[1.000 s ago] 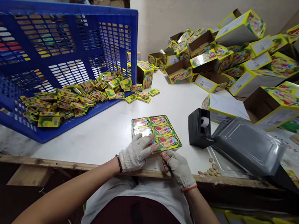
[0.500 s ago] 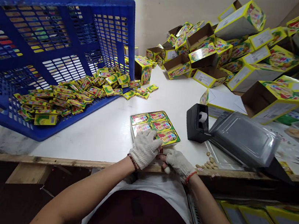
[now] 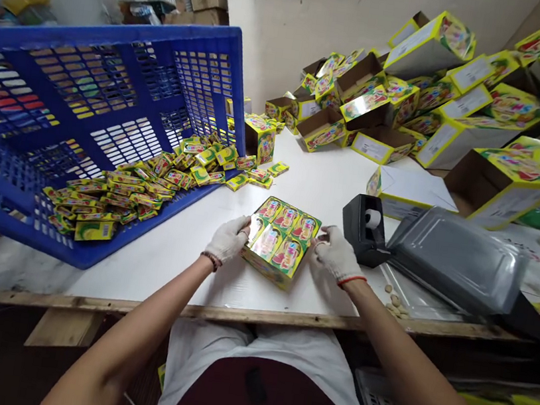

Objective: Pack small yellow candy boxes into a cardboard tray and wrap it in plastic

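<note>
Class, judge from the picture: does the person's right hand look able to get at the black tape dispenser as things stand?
Probably yes: the right hand, beside the patterned block, is close to the black tape dispenser, with nothing visible between them. It would likely have to leave the block.

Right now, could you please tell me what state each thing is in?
Packet block: neatly grouped, six faces on top
Left hand: gloved, against the block
Right hand: gloved, beside the block, contact unclear
Blue crate: tipped, loose packets inside
Tape dispenser: upright, roll loaded
Brown-lined carton behind plastic tray: open
</note>
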A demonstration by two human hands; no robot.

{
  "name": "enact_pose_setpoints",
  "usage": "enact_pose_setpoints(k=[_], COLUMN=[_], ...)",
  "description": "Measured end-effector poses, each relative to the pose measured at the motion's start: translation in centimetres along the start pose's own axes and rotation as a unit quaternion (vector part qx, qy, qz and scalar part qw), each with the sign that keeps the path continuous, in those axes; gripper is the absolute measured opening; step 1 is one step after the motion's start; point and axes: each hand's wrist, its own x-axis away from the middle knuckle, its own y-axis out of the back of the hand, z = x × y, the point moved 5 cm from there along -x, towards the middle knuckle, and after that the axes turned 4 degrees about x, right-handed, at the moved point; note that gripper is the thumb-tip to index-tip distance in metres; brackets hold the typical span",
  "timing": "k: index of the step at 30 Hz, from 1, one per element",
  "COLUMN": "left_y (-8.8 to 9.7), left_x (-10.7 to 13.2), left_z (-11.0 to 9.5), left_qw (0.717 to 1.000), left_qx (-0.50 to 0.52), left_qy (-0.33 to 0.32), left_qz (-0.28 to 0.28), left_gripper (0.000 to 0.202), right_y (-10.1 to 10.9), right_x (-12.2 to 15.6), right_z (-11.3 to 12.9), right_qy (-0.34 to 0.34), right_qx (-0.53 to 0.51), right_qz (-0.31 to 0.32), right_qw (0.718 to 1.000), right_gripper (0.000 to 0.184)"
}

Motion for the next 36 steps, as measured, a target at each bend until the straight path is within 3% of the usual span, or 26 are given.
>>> enact_pose_setpoints(k=[2, 3, 5, 6, 8, 13, 16, 19, 22, 24, 26, 27, 29, 32, 36], left_y=[-0.3, -0.5, -1.0, -1.3, -1.9, -3.6, -3.7, -3.0, -2.0, -1.7, -1.8, -2.1, -3.0, -4.6, -5.4], left_x=[3.0, 4.8, 7.9, 9.2, 10.7, 11.2, 11.1, 11.0, 10.4, 10.0, 9.7, 9.6, 9.2, 8.6, 8.1], left_z=[0.4, 0.3, -0.5, -0.9, -1.4, 0.1, 0.4, -0.8, -2.3, -2.9, -3.1, -3.3, -3.7, -4.3, -4.9], left_qw=[1.0, 1.0, 0.999, 0.998, 0.995, 0.99, 0.988, 0.98, 0.974, 0.974, 0.975, 0.974, 0.971, 0.97, 0.971], left_qx=[0.007, 0.01, 0.026, 0.038, 0.059, 0.026, 0.007, 0.003, 0.024, 0.045, 0.064, 0.069, 0.069, 0.045, 0.012], left_qy=[0.011, 0.012, -0.008, -0.026, -0.075, -0.136, -0.156, -0.201, -0.226, -0.22, -0.208, -0.208, -0.22, -0.232, -0.227], left_qz=[-0.006, -0.01, -0.023, -0.031, -0.041, -0.009, -0.002, 0.0, -0.015, -0.035, -0.054, -0.059, -0.059, -0.06, -0.074], left_gripper=[0.029, 0.028, 0.025, 0.025, 0.025, 0.022, 0.02, 0.016, 0.014, 0.013, 0.013, 0.013, 0.016, 0.017, 0.017], right_y=[-0.5, -1.4, -3.6, -4.5, -5.7, -6.7, -7.0, -6.8, -4.2, 0.0, 5.6, 8.3, 12.2, 14.2, 13.4], right_x=[0.7, 1.9, 4.9, 6.1, 7.6, 8.2, 8.5, 8.9, 8.4, 6.6, 4.0, 2.9, 0.8, -1.8, -3.1], right_z=[1.7, 2.3, 2.3, 1.7, 0.3, -1.8, -2.0, -1.7, -1.3, -1.4, -2.4, -3.1, -4.5, -5.3, -4.9], right_qy=[0.181, 0.293, 0.476, 0.524, 0.572, 0.619, 0.608, 0.605, 0.599, 0.523, 0.353, 0.257, 0.111, 0.044, 0.048], right_qx=[0.098, 0.162, 0.279, 0.316, 0.355, 0.339, 0.346, 0.34, 0.273, 0.233, 0.231, 0.239, 0.255, 0.263, 0.243], right_qz=[-0.007, 0.01, 0.048, 0.054, 0.024, -0.082, -0.105, -0.057, -0.003, -0.076, -0.222, -0.283, -0.319, -0.26, -0.214], right_qw=[0.979, 0.942, 0.832, 0.789, 0.739, 0.703, 0.707, 0.718, 0.753, 0.816, 0.879, 0.893, 0.906, 0.928, 0.945], right_gripper=[0.043, 0.044, 0.048, 0.051, 0.055, 0.051, 0.051, 0.053, 0.052, 0.044, 0.036, 0.035, 0.032, 0.029, 0.027])
